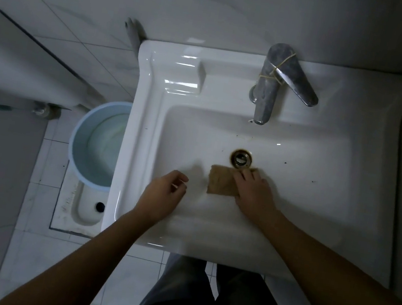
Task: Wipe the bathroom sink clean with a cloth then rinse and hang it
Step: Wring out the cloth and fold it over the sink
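Note:
A white rectangular sink (315,223) fills the middle of the view, with dark specks scattered in its basin. A small tan cloth (220,183) lies flat in the basin just below the brass-ringed drain (241,158). My right hand (256,194) presses down on the cloth's right half, fingers pointing toward the drain. My left hand (163,195) hovers over the basin's left slope, loosely curled and holding nothing. The steel tap (268,89) stands at the back rim; no water runs from it.
A pale blue bucket (98,146) with water stands on the floor left of the sink, beside a squat toilet pan (85,209). A rubber band is wrapped around the tap's lever (297,84). Tiled walls close in behind and on the right. My legs stand under the front rim.

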`<state>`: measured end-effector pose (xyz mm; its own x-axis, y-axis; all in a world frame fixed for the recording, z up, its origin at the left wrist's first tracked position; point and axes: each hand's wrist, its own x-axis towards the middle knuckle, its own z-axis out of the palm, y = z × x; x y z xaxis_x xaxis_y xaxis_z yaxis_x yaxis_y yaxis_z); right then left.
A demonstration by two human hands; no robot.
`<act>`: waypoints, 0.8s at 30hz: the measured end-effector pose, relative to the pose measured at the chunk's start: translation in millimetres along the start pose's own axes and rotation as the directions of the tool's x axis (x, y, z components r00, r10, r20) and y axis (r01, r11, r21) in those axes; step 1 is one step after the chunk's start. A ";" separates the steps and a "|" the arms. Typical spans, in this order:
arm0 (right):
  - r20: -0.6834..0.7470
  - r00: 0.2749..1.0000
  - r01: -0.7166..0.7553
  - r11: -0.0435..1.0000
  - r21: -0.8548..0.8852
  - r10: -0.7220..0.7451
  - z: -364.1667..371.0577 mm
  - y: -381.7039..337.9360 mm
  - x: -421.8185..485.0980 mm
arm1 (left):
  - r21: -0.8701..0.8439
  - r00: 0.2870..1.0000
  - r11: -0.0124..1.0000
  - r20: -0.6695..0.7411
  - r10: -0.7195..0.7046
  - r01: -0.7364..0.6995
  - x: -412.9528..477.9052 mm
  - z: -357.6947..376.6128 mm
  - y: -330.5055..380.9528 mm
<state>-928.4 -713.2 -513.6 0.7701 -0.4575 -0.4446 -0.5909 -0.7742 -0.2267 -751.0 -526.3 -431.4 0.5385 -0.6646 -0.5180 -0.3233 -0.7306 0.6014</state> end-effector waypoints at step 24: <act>0.333 0.923 -0.190 0.981 -0.044 0.194 -68.8 -21.4 -47.8 | -0.368 0.964 0.924 -0.190 -0.185 0.105 -91.0 -39.8 -35.0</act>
<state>-936.0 -704.9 -427.8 0.5159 -0.4266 -0.7429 -0.7155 -0.6914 -0.0999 -757.7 -434.0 -381.1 0.7267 -0.4761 -0.4952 0.0441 -0.6869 0.7254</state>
